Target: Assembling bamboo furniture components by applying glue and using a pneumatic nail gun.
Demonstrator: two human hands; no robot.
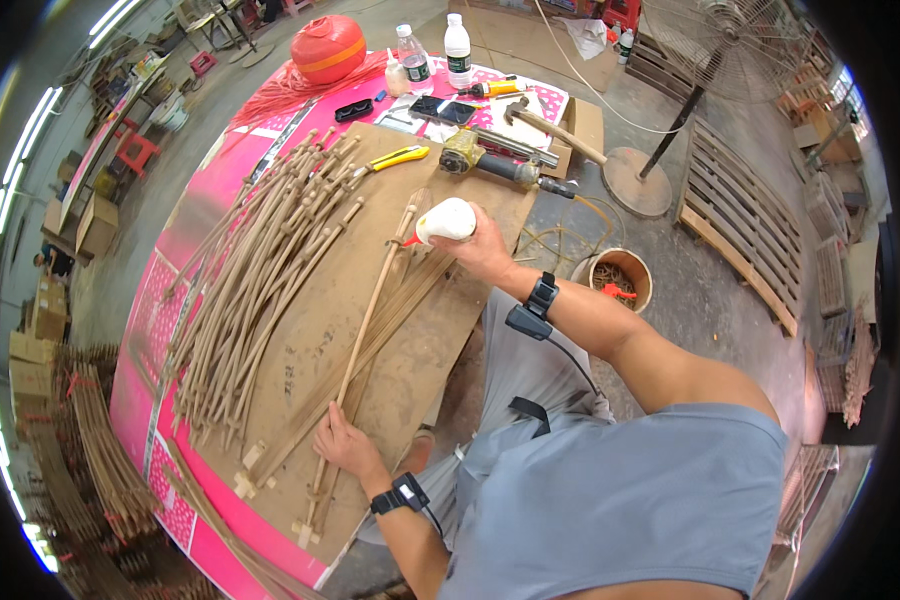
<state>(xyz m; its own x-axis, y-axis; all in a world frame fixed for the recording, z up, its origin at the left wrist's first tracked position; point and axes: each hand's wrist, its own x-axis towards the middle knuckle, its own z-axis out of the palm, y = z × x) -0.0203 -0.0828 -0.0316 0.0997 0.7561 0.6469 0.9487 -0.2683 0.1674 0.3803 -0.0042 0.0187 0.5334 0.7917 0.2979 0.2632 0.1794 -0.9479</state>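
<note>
My right hand (485,248) is wrapped round a white squeeze bottle (448,219), which is tipped so its red nozzle (413,240) points at the upper part of a thin wooden stick (371,305). Lower down, my left hand (346,441) has its fingers closed on that same stick. The stick lies slantwise over a brown board (410,390), and its far end has a small knob. Beside it rest several long flat wooden strips (315,400). A large pile of similar knobbed sticks (260,290) lies to the left.
Beyond my right hand lie a nail gun (490,162) with its hose, a hammer (560,135) and a yellow utility knife (400,158). Bottles (458,52), phones (440,109) and a red twine ball (328,50) stand farther back. A bucket (615,277), fan (715,80) and pallet (740,220) are at right.
</note>
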